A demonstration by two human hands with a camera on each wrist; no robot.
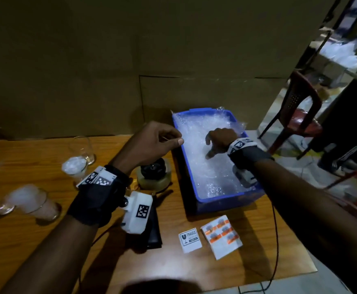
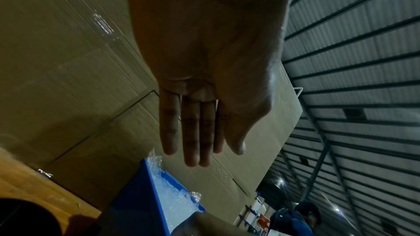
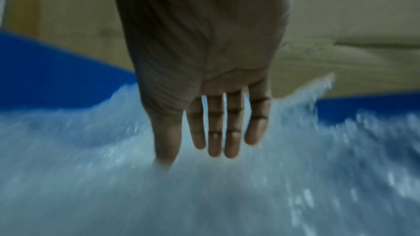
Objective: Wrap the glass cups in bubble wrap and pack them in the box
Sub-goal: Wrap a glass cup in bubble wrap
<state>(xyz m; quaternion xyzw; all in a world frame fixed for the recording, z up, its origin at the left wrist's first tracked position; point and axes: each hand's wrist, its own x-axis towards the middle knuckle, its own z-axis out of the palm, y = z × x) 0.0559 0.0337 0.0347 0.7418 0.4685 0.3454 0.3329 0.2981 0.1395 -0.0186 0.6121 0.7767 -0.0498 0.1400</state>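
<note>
The box point(image 1: 232, 199), a blue tub, stands on the table point(image 1: 258, 247) to the person's right front, lined and heaped with bubble wrap point(image 1: 207, 166); its long axis runs away from the person. The right hand point(image 1: 218, 140) is down inside it, fingers point(image 3: 214, 132) straight and slightly spread, thumb tip touching the wrap, holding nothing; the blurred right wrist view does not show whether the fingertips press in. The left hand point(image 1: 152, 143) hovers above the box's near-left rim; the left wrist view shows its palm flat and fingers point(image 2: 191, 132) straight and together, empty. The cups lie the other way, well to the left of both hands: one cup point(image 1: 82, 150) empty near the table's back edge, a second point(image 1: 74, 167) just in front of it with wrap stuffed inside, and a third point(image 1: 28, 201) lying tilted at the left edge, also stuffed, its mouth towards the person as far as I can tell. None is wrapped outside yet or in the box. The left hand is clearly nearer the cups, so I judge the next reach falls to it, leftward and back across the tape roll point(image 1: 154, 175) that sits between.
</note>
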